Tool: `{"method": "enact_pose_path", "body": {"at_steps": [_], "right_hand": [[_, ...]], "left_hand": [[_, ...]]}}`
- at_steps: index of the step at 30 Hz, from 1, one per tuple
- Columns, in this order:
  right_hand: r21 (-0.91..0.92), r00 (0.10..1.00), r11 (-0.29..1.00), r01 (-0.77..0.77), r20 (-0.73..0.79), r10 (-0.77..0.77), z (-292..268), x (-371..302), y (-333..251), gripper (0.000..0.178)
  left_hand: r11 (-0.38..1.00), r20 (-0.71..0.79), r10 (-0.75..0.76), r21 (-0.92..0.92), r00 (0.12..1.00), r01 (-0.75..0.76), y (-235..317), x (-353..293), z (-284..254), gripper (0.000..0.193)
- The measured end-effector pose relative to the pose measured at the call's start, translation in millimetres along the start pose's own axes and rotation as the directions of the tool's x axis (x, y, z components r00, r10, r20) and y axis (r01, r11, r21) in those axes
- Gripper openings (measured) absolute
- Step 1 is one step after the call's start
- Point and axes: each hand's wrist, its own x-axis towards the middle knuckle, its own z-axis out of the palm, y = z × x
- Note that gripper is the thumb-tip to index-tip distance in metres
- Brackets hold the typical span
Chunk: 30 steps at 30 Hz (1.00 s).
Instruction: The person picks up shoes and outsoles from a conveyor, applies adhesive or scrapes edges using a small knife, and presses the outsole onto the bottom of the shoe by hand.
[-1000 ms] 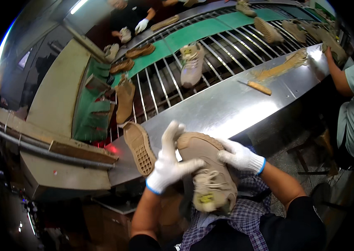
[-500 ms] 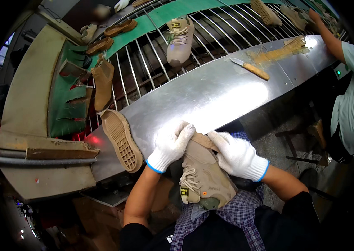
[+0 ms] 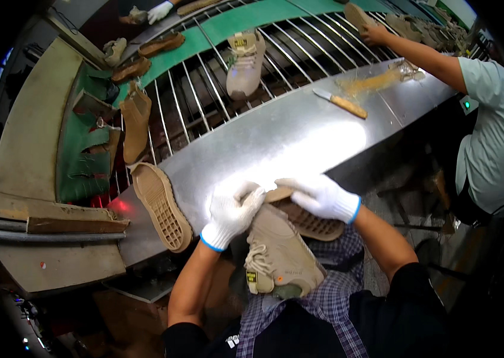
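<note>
My left hand (image 3: 233, 213), in a white knitted glove with a blue cuff, is closed on the toe end of a beige shoe upper (image 3: 284, 253). The upper lies tilted in front of my apron, its laces and tongue label toward me. My gloved right hand (image 3: 323, 200) grips a tan shoe sole (image 3: 320, 230) beside the upper, with its fingers across the toe end. The sole's grid-patterned inside shows below the hand. Sole and upper meet or nearly meet near the toe, and stand apart further back.
On the metal ledge (image 3: 240, 140) lie another tan sole (image 3: 161, 209) and a wooden-handled knife (image 3: 347, 106). A beige shoe (image 3: 246, 65) rests on the roller rack, with a tan upper (image 3: 137, 125) and several soles to the left. A co-worker's hand (image 3: 374, 34) holds a sole at the far right.
The sole has swung away from the upper to the right, opening a gap and showing its inside. My right hand's fingers have straightened over the toe. The co-worker's arm has moved left with a sole.
</note>
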Motion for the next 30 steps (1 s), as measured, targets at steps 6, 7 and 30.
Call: {"method": "enact_pose_path", "body": {"at_steps": [6,7,30], "right_hand": [[-0.184,0.921,0.949,-0.254,0.253,0.296,-22.0,-11.8,-84.1,0.066],[-0.204,0.925,0.951,-0.232,0.257,0.281,-22.5,-12.1,-86.6,0.068],[-0.178,0.892,0.978,-0.105,0.419,0.172,-41.7,-6.2,-104.1,0.064]], "left_hand": [[0.993,0.046,-0.058,0.103,0.997,0.053,9.4,3.9,-0.4,0.024],[0.993,0.056,-0.075,0.093,0.996,0.070,8.8,4.0,-0.5,0.025],[0.545,-0.187,-0.508,-0.826,0.841,0.145,-19.0,-26.3,28.4,0.030]]}}
